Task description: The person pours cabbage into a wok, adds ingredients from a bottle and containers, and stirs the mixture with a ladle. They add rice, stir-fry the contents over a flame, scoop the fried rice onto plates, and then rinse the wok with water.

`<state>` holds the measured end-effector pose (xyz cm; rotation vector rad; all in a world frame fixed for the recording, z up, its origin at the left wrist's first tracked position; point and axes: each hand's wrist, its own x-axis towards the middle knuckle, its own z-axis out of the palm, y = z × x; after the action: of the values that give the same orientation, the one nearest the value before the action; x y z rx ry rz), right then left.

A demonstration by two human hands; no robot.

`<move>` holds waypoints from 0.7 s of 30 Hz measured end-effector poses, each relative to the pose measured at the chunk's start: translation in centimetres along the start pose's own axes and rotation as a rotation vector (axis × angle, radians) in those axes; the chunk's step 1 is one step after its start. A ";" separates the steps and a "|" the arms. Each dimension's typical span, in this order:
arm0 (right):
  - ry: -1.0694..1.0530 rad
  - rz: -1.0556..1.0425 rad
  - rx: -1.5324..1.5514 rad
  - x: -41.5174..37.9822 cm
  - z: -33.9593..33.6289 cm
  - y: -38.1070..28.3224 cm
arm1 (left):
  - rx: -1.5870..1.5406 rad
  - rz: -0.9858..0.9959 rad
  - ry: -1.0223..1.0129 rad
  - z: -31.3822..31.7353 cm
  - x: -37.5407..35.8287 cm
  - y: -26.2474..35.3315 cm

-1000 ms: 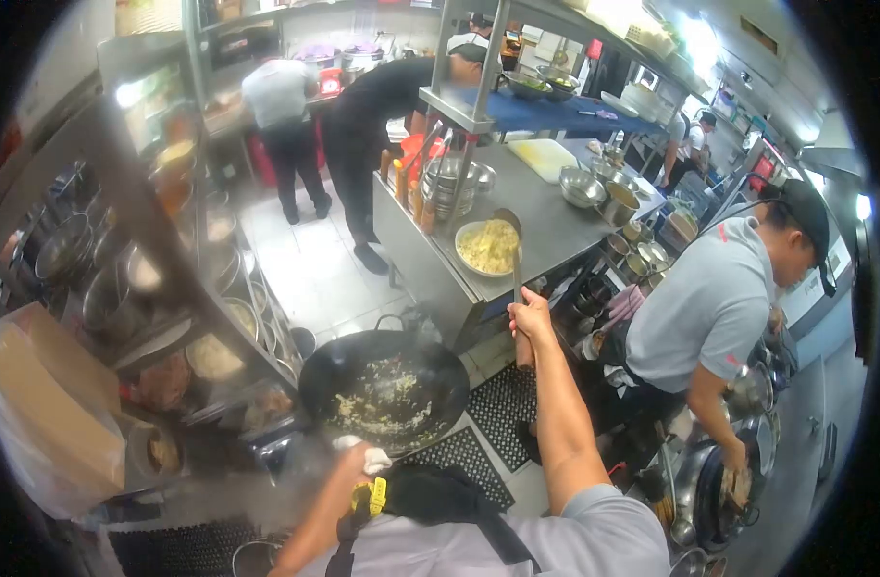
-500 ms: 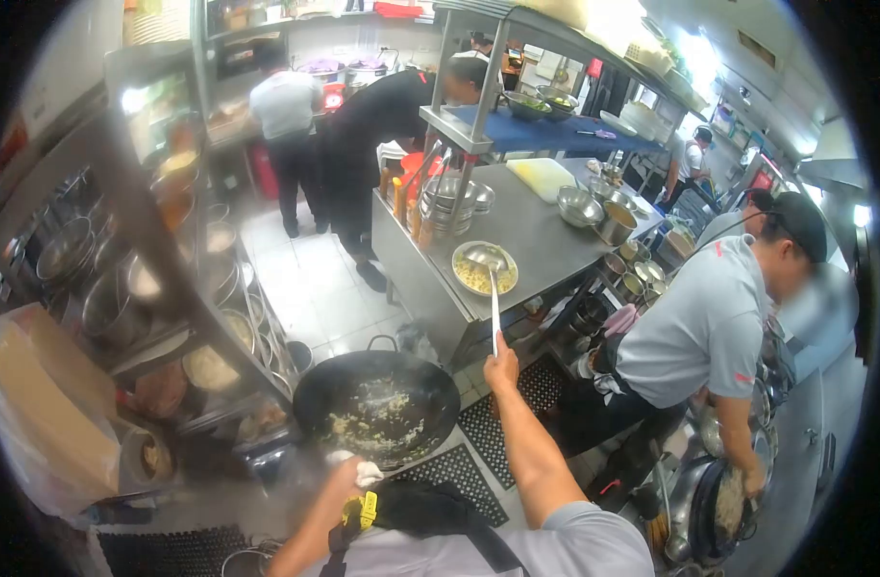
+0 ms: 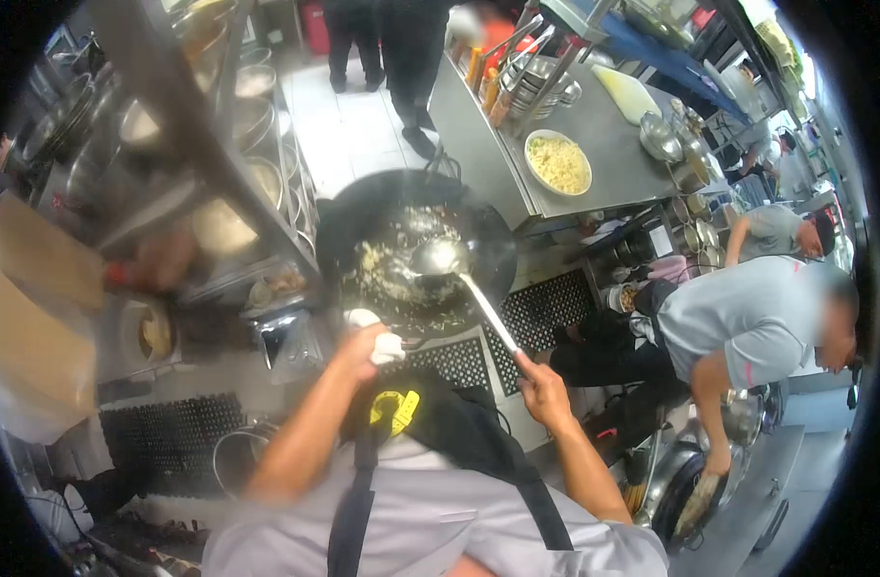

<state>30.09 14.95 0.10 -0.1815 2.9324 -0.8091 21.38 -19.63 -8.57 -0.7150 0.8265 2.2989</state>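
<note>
A large black wok (image 3: 478,231) sits in front of me with scattered rice-like bits (image 3: 382,274) in it. My left hand (image 3: 356,351) is wrapped round a white cloth (image 3: 387,346) at the wok's near edge. In my right hand (image 3: 545,389) is the handle of a metal ladle (image 3: 440,257), whose bowl is inside the wok. On the steel counter beyond, a white bowl (image 3: 558,163) holds a heap of yellowish fried rice.
A co-worker in a grey shirt (image 3: 767,313) bends over another pan (image 3: 690,495) at the right. Steel counter (image 3: 608,144) stands ahead right, shelving with pots (image 3: 257,183) at the left. Rubber mats (image 3: 545,308) cover the floor. Two people's legs (image 3: 401,58) show at the top.
My right hand has drawn the ladle back from the bowl on the counter into the wok. The view has tilted down, and my left hand still holds the cloth.
</note>
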 end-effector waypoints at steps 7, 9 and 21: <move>-0.310 0.041 -0.004 -2.0 -7.5 1.7 | 0.254 0.057 0.080 1.4 -1.4 5.2; -0.311 0.033 0.023 0.9 -4.1 0.8 | 0.291 0.065 0.090 1.7 -0.7 4.9; -0.239 -0.058 0.229 -3.3 2.5 4.6 | 0.353 0.045 0.229 1.0 -0.1 3.3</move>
<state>33.29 18.07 -4.22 -0.3222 2.6000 -1.0437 18.97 -21.06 -6.57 -0.8105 1.3253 2.0533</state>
